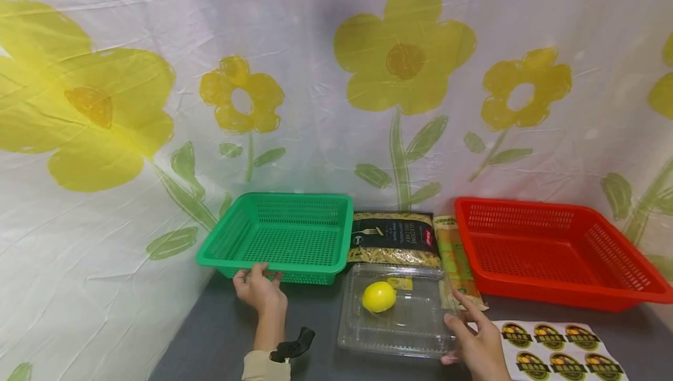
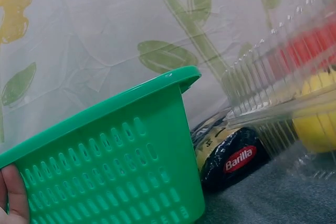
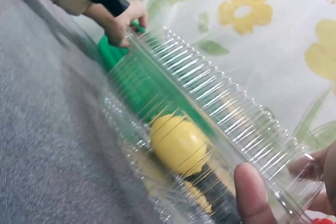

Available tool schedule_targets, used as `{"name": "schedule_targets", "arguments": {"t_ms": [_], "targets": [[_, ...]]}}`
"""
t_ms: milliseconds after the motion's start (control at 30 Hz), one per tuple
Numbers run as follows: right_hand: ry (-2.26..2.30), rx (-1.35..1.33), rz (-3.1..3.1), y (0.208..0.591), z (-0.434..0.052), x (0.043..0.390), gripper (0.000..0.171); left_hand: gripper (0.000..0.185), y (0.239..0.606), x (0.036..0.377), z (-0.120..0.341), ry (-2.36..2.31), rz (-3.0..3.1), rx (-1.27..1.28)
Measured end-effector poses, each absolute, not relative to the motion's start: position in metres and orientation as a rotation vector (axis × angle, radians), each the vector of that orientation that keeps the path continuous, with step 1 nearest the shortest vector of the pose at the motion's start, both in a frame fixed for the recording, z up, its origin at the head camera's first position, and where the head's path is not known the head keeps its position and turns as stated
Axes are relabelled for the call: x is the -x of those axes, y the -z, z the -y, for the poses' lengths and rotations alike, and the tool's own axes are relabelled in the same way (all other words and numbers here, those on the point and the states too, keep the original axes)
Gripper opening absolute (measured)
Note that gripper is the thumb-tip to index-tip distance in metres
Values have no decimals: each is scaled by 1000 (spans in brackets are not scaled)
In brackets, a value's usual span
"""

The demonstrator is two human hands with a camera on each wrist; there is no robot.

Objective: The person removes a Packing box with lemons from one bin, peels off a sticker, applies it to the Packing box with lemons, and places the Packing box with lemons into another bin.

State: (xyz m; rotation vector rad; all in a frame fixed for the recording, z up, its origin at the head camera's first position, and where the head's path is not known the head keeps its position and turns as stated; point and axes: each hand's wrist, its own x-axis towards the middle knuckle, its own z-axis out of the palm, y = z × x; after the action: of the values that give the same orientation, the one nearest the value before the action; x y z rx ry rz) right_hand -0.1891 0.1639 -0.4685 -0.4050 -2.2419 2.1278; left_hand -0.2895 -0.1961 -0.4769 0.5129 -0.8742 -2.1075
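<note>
My left hand [image 1: 263, 292] grips the front rim of a green plastic basket [image 1: 310, 269], thumb against the slotted outer wall [image 2: 105, 166]. The basket's perforated bottom shows bare. My right hand [image 1: 481, 346] holds the right edge of a clear plastic clamshell box [image 1: 415, 334], its thumb [image 3: 251, 190] on the near side and its index finger stretched along the edge. Inside the closed box lies a yellow lemon [image 1: 378, 297], left of the middle. From the left wrist view, the box [image 2: 273, 103] stands to the right of the basket.
Behind the box lies a Barilla pasta bag [image 1: 394, 241], with a long yellow-green packet [image 1: 458, 264] beside it. A red basket [image 1: 557, 293] stands at the right. A sheet of round stickers [image 1: 557, 349] lies in front of it. A flower-printed cloth [image 1: 315, 153] hangs behind the dark tabletop [image 1: 210, 334].
</note>
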Motion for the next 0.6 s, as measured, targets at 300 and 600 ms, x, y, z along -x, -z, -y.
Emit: {"name": "schedule_targets", "arguments": {"t_ms": [300,600], "targets": [[-2034,416,2294,477,-161,187,57,13,478,287,198,2119,890,-518],[-1964,451,2335,471,-161,187,58,15,475,283,197,2214,910,-502]]}}
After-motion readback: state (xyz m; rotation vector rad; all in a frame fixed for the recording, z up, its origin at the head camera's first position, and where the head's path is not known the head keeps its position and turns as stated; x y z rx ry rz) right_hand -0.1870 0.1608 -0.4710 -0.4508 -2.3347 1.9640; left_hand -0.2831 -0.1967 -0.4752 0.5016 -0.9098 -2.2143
